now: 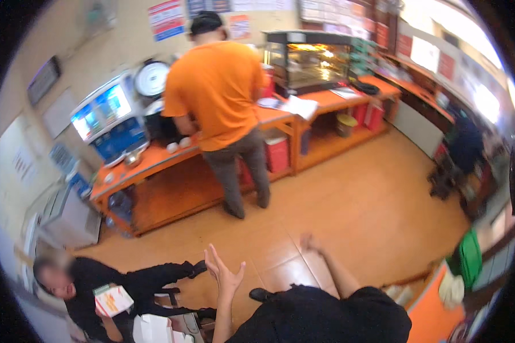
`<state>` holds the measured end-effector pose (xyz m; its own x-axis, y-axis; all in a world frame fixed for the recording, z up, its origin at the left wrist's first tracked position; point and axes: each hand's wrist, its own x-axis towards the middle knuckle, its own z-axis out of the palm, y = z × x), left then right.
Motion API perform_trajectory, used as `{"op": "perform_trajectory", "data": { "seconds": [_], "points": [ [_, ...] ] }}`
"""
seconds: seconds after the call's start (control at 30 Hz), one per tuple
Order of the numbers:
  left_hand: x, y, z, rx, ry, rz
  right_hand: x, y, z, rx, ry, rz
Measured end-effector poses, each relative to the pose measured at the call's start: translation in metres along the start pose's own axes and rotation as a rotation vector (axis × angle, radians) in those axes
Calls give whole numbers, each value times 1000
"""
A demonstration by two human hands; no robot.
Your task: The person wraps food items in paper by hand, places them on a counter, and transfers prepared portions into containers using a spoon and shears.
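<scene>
My left hand [225, 274] is raised in front of my body, fingers spread, holding nothing. Lower and further right, my right hand [311, 244] hangs over the tiled floor [347, 210]. It is blurred, so the curl of its fingers is hard to make out, and no object shows in it. Left of my left hand, a seated person in black [98, 278] holds up a printed cardboard box [113, 301]. White folded cartons [152, 329] are stacked at the bottom edge, close to my left forearm.
A person in an orange shirt [214, 94] stands with their back to me at an orange bench [159, 160]. On it are a lit glass display warmer [313, 64] and a drink dispenser [111, 115]. At right, an orange table [437, 313] bears a pale cloth-like item [451, 289].
</scene>
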<state>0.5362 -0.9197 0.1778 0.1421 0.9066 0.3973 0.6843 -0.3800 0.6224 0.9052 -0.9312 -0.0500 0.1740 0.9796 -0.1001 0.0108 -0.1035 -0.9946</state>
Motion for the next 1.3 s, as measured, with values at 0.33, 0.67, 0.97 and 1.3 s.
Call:
{"op": "perform_trajectory", "data": {
  "seconds": [0.33,0.67,0.97,1.3],
  "points": [
    [-7,15,3,-105,-94,-10,-34,-374,-163,188,653,-517],
    [-61,-30,-14,-919,-295,-442,3,-474,-119,431,397,-690],
    [-131,-75,-59,-838,-230,-437,24,-409,-142,321,440,-532],
    [-150,-82,-47,-809,-82,-365,17,-418,56,-70,-101,-329]
  ]
}}
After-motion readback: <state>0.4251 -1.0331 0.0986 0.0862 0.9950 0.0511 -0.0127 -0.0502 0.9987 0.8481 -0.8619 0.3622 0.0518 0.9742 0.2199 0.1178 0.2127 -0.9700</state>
